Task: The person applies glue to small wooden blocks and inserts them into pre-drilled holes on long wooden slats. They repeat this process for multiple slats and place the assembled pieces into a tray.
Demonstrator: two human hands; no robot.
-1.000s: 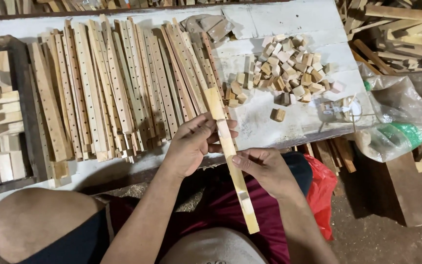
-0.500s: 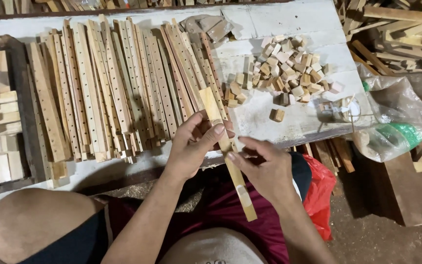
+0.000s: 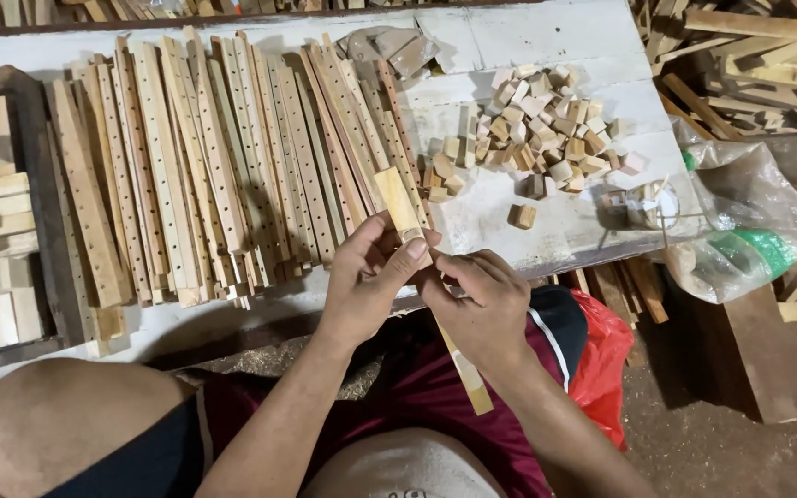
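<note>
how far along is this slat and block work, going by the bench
Done, apparently: a wide row of drilled slats lies laid out on the white bench. In hand: the left hand and right hand both grip one slat, fingers working at its middle. Left: a heap of small wooden blocks sits loose on the bench, so plenty seems to remain.

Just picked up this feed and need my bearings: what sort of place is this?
Most likely a small woodworking shop. Drilled wooden slats lie in rows on a white bench, a heap of small wooden blocks sits beside them, and offcuts are piled to the right. Both hands hold one slat.
</note>
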